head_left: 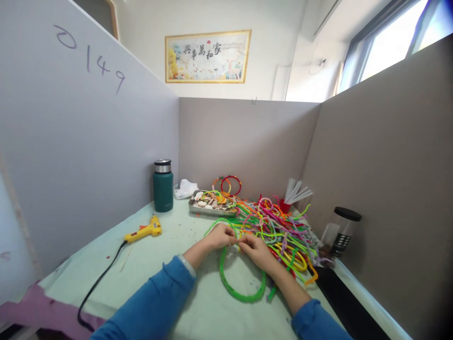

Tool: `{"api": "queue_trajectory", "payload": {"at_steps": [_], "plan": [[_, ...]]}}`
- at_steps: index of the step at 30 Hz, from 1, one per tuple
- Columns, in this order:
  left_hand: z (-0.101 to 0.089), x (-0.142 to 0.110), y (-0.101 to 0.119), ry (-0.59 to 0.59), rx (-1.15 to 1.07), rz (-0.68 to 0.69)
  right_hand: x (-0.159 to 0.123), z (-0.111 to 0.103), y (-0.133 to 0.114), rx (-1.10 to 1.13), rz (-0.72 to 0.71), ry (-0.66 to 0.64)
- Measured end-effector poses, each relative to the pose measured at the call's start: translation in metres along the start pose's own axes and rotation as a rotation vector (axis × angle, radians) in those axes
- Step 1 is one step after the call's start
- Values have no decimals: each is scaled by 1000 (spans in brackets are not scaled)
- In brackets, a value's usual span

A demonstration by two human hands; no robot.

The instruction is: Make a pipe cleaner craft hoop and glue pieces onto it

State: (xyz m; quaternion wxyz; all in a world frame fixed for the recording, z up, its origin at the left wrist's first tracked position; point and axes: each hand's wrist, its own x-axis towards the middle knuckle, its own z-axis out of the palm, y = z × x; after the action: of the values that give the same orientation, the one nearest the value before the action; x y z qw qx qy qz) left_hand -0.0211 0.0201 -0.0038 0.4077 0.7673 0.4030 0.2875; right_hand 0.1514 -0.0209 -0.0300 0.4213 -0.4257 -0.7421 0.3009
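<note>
My left hand point(222, 236) and my right hand point(255, 249) meet over the middle of the table, fingertips pinched nearly together. Between them they grip a thin green pipe cleaner point(220, 220), whose loose length arcs up behind my left hand. Just below my fingers is a thicker fuzzy green ring point(242, 297); its upper part disappears behind my hands and right forearm. Whether the thin strand is joined to this ring is hidden by my fingers. A tangled heap of multicoloured pipe cleaners point(271, 222) spreads beyond and beside my right hand.
A metal tray point(212, 212) holds shells, with two decorated hoops point(231, 185) behind it. A yellow glue gun point(144, 231) with a black cord lies left. Also around are a green bottle point(163, 189), white tissue point(186, 189), a red cup point(284, 206) of clear sticks and a black-lidded jar point(342, 231).
</note>
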Motion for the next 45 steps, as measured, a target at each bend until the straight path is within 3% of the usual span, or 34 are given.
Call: {"api": "queue_trajectory", "payload": {"at_steps": [7,13,18,22,28,45], "plan": [[2,-7,12,-20,-247,-190,-1,1,-4,22,-4,-11],[10,-5,13,53,-312,-180,1,1,-3,51,23,29],[13,1,6,89,-195,-62,4,1,1,67,49,65],[14,3,-1,163,39,56,5,0,0,117,83,84],[9,-4,7,184,329,258,5,-2,-4,263,199,48],[4,-7,13,136,548,372,2,-6,-8,354,218,56]]}}
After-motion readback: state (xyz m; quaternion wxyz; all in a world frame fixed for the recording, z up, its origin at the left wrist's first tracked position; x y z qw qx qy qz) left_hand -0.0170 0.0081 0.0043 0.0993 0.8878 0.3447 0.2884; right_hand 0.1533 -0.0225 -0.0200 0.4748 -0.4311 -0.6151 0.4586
